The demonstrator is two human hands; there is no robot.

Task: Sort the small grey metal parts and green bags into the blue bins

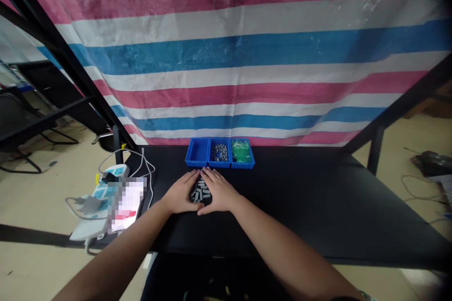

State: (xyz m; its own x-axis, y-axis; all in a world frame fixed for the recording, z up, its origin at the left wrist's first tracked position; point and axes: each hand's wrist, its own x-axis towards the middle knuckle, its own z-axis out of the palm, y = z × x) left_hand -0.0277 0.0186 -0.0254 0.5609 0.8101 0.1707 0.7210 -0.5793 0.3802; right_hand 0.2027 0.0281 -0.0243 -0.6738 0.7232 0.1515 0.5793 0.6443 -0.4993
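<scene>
Fingers (192, 177) of both hands are shown, in the head view, slightly bent and held together, with the thumbs spread well away from them. A ring is formed by the left hand (176, 194) and the right hand (223, 194): fingertips are brought together on the far side, thumb tips on the near side. Nothing is seen pinched in either hand; whether pieces are touched by the palms cannot be told. The small grey pieces (202, 191) are enclosed between the hands, loose and at mixed angles, on the black table top (282, 188).

For good control, the hand edges are best set low against the surface, so that no piece is slipped under; pressure should be light and even from both sides, since stacked pieces may be rolled over the thumbs.

Forward room is judged scant: the blue bins (219, 164) lie just beyond the fingertips, with the striped sheet (243, 73) behind. To the left, the left forearm is flanked by the lit device (127, 204), the power strip (88, 223) and a cable (152, 183). More sideways room is offered to the right; the near table edge is crossed by both forearms.
</scene>
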